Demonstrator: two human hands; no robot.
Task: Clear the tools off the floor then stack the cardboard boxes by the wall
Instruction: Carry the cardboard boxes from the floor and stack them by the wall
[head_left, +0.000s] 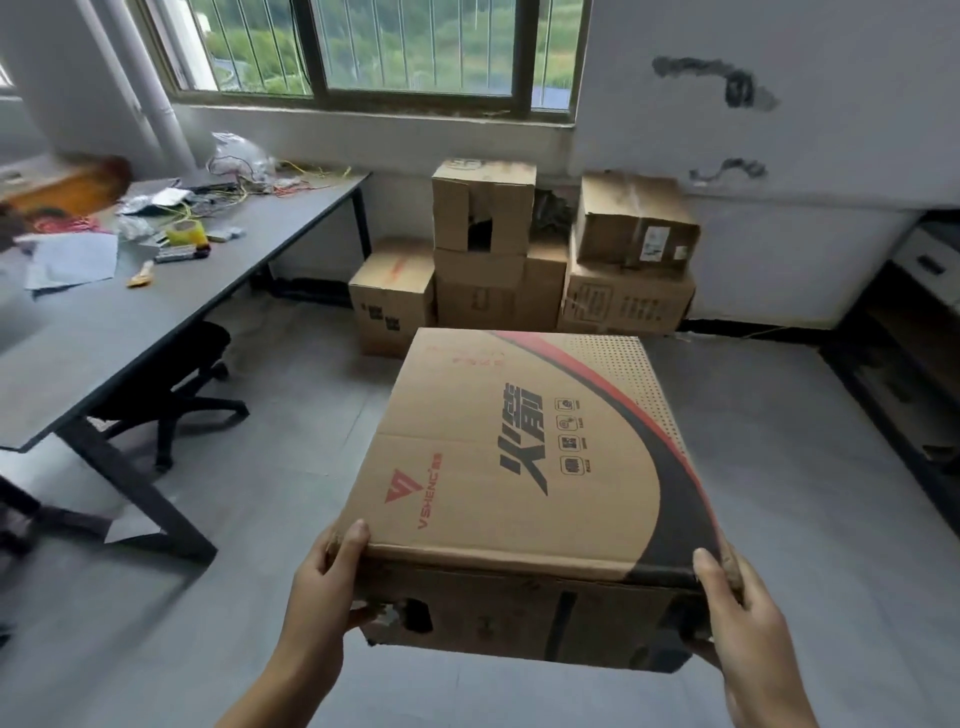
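Two hands carry one large cardboard box (524, 457) above the grey tiled floor (291, 395): the left hand (324, 587) grips its near left corner with the thumb on the top edge, and the right hand (737, 608) grips the near right corner the same way. Its flaps are closed so the contents are hidden, the brown corrugated top carries a red-and-black curved stripe and black print, and the near side has a torn hole. Ahead, a stack of plain brown boxes (519, 260), all rectangular and closed, stands against the white wall (805, 130) under the window, just beside a grey desk (156, 322) strewn with wires.
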